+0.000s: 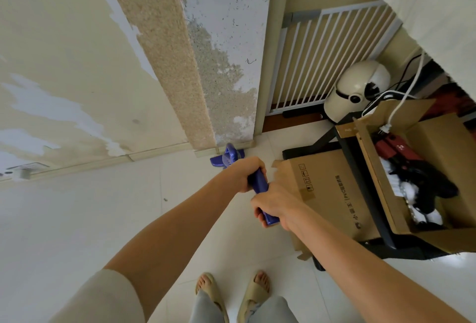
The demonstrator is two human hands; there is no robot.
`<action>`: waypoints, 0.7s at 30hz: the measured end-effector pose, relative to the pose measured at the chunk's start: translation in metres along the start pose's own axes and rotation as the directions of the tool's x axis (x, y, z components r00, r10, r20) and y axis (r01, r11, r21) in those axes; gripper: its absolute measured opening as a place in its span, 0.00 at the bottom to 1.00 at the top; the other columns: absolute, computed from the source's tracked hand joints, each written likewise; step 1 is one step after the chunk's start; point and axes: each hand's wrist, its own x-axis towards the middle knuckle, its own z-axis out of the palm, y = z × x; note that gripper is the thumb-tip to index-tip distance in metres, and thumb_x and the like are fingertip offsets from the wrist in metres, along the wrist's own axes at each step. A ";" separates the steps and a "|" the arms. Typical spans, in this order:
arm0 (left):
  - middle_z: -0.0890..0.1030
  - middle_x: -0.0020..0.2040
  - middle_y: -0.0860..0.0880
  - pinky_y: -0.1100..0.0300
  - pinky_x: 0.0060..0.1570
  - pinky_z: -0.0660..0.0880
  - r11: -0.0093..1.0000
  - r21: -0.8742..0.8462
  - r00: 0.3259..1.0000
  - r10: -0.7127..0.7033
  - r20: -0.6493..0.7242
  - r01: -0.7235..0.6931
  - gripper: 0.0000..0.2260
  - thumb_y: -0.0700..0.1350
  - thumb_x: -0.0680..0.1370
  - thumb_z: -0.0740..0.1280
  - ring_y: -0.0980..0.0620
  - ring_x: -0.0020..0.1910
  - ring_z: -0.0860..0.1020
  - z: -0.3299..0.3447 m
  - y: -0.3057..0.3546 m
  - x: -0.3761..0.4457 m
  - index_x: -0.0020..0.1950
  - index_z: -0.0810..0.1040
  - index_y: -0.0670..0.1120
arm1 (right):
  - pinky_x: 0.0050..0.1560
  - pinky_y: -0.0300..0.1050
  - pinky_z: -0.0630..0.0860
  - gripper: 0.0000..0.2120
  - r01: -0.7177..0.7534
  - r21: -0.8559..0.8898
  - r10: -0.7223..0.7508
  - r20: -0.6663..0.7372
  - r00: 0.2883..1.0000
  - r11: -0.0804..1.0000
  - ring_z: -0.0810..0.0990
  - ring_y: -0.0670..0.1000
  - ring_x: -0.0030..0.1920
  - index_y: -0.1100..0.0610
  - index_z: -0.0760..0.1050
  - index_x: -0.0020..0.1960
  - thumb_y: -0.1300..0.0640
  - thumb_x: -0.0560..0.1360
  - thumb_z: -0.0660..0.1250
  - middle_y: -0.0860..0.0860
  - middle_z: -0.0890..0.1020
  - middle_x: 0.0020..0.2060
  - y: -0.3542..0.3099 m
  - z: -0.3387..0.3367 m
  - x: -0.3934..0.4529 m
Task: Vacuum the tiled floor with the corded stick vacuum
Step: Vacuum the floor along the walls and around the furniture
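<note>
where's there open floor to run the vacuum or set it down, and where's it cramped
Open tile stretches left of the arms, bordered by the skirting under the peeling wall, with one small speck on it. Both hands, left hand and right hand, grip the vacuum handle; its head sits at the pillar's foot. The right is crowded: cardboard boxes, a black stand, a helmet.

Home hallway: baby gate (332, 60); cardboard boxes (327, 194)

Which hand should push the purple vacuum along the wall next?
Probably the left hand: it grips the vacuum handle farther forward, nearer the vacuum head. The right hand holds the end.
</note>
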 end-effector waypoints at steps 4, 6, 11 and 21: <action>0.72 0.32 0.45 0.59 0.36 0.74 1.000 0.009 1.000 0.001 -0.017 -0.001 0.05 0.32 0.72 0.62 0.51 0.31 0.71 -0.006 0.001 0.003 0.39 0.69 0.41 | 0.21 0.35 0.71 0.11 -0.005 0.024 0.005 0.009 1.000 1.000 0.72 0.46 0.25 0.63 0.70 0.54 0.71 0.73 0.62 0.56 0.74 0.32 -0.001 0.004 0.007; 0.72 0.32 0.45 0.59 0.34 0.73 1.000 0.007 1.000 -0.006 -0.009 0.006 0.05 0.32 0.71 0.62 0.51 0.31 0.71 -0.010 0.002 0.003 0.39 0.69 0.41 | 0.21 0.34 0.71 0.11 0.007 0.019 -0.007 0.016 1.000 1.000 0.73 0.46 0.26 0.63 0.70 0.54 0.70 0.73 0.62 0.55 0.74 0.32 -0.002 0.007 0.008; 0.71 0.31 0.45 0.60 0.34 0.73 1.000 -0.007 1.000 0.000 -0.007 0.000 0.06 0.31 0.72 0.61 0.51 0.30 0.70 -0.018 -0.001 0.001 0.39 0.68 0.41 | 0.22 0.35 0.71 0.13 0.027 -0.019 -0.026 0.025 0.999 0.999 0.74 0.47 0.27 0.64 0.71 0.56 0.69 0.72 0.64 0.55 0.76 0.32 0.001 0.016 0.009; 0.72 0.33 0.45 0.59 0.39 0.74 0.997 0.080 0.999 0.003 0.035 -0.006 0.06 0.31 0.72 0.61 0.51 0.32 0.71 -0.015 -0.029 -0.007 0.40 0.69 0.41 | 0.23 0.37 0.71 0.11 0.005 -0.014 -0.006 -0.072 0.997 1.000 0.73 0.47 0.26 0.62 0.70 0.54 0.68 0.73 0.63 0.55 0.76 0.32 0.029 0.028 -0.006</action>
